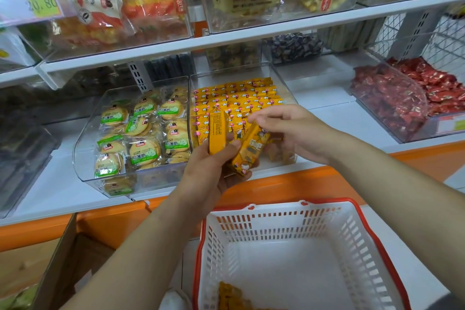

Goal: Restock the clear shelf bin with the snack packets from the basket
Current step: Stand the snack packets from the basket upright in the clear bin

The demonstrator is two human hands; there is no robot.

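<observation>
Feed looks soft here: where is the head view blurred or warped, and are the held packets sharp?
Head view: blur smears the 20.80 price tag and left edge; wide lens bows the white shelf rail slightly; yellow snack packets in the left hand are sharp; light is even.

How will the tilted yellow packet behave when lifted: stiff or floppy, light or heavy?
Probably fairly stiff: the tilted yellow packet keeps a straight shape while the left hand grips only its lower part. Likely light, since the right hand pinches its top with fingertips. The glossy wrapper may be slippery.
</observation>
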